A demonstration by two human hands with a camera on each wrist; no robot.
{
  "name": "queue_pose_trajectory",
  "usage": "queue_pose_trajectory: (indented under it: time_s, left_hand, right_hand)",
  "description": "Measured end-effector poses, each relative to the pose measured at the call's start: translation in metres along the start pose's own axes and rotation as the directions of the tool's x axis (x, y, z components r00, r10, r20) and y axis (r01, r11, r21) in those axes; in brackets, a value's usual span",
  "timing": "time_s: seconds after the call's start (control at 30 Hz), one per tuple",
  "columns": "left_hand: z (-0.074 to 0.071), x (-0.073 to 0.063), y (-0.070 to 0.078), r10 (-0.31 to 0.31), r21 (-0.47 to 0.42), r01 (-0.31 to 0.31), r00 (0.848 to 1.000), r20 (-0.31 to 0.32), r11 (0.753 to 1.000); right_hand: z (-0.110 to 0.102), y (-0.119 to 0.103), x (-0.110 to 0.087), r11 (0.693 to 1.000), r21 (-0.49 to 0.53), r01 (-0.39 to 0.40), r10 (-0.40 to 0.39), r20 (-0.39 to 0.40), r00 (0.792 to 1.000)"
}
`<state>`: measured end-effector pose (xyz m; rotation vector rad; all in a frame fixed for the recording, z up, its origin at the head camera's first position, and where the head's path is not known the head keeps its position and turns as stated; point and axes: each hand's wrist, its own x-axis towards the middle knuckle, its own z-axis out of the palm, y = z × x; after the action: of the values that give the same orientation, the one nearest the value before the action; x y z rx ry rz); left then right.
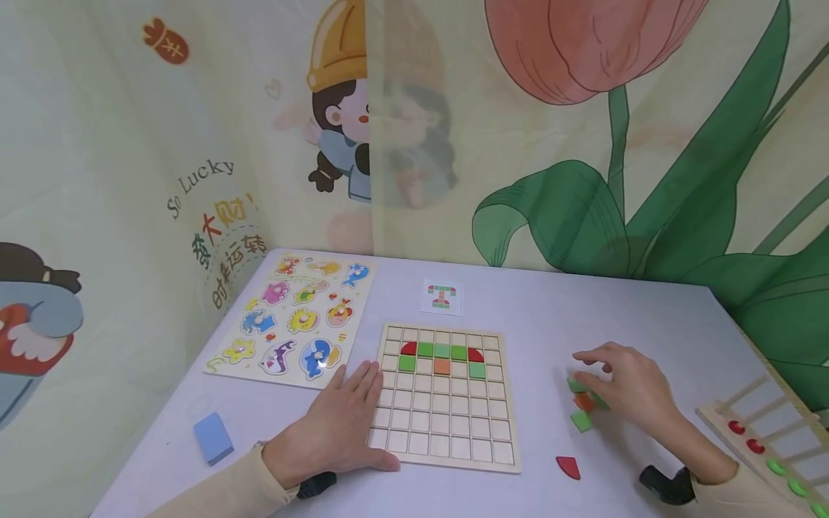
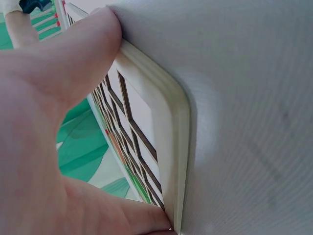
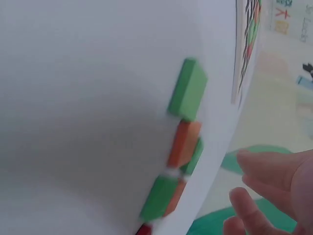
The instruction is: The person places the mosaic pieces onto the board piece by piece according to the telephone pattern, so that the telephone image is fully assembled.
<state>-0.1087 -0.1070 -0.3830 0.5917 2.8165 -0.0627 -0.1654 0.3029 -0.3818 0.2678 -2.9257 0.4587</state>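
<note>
My left hand [image 1: 337, 424] lies flat at the left side of a wooden grid board [image 1: 453, 467], fingers straight and thumb along the near edge. The left wrist view shows thumb and finger against the board's rim [image 2: 177, 122]. Red, green and orange tiles fill several cells in the upper rows. Over a small heap of tiles at the right hovers my right hand [image 1: 631, 388], fingers loosely bent, nothing seen between them. A green tile [image 1: 581, 421] and an orange tile [image 1: 583, 401] show in the heap; the hand partly hides the others. The right wrist view shows fingertips apart from the green tile [image 3: 190, 90].
A red quarter-round tile [image 1: 568, 467] lies right of the board. Behind it is a pattern card [image 1: 442, 296]. An animal puzzle board [image 1: 291, 316] and a blue block [image 1: 213, 438] are at left. A wooden rack [image 1: 732, 424] with red and green pieces stands far right.
</note>
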Motion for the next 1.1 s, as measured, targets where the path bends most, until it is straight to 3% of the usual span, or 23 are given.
queue_pose_trajectory:
  time_s: [0.37,0.7,1.1]
  left_hand:
    - [-0.001,-0.001,-0.001,-0.001,-0.008,0.001,1.000,-0.010,1.000]
    - [-0.001,0.000,0.001,-0.003,0.001,0.003,1.000,0.001,1.000]
    - [0.000,0.000,0.001,0.002,-0.006,-0.002,1.000,-0.014,1.000]
  right_hand:
    - [0.000,0.034,-0.009,0.994,-0.018,-0.109,0.110,0.083,0.990]
    - [0.005,0.037,-0.007,0.988,-0.030,-0.149,0.152,0.132,0.980]
    - [0.006,0.034,-0.006,0.989,-0.037,-0.144,0.148,0.142,0.979]
